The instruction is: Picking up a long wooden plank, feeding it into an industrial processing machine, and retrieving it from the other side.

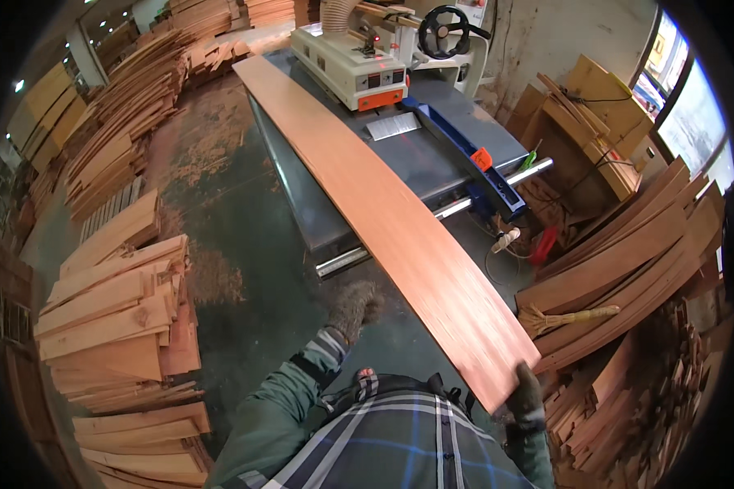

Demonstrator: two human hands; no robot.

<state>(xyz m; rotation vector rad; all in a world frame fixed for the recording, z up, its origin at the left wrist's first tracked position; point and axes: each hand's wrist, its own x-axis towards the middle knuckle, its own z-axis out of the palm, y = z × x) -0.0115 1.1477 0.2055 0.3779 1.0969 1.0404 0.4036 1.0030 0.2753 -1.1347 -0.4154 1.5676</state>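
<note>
A long reddish-brown wooden board point(400, 224) slants from the far left of a grey machine table down to my right side. Its far part rests on the table, while the near end overhangs the front. My right hand point(527, 396), in a dark glove, grips the board's near end at its right corner; some fingers are hidden. In a grey-brown knit glove, my left hand point(355, 312) is apart from the board, to its left and short of the table's front rail. Its fingers look curled in, with nothing visible in them.
The saw machine point(351, 69) has a cream housing, a hose and a black handwheel point(444, 33). A blue fence point(465, 151) crosses its table point(302, 208). Stacked boards point(114, 310) lie at left; more planks point(628, 253) lean at right above a scrap pile point(628, 399).
</note>
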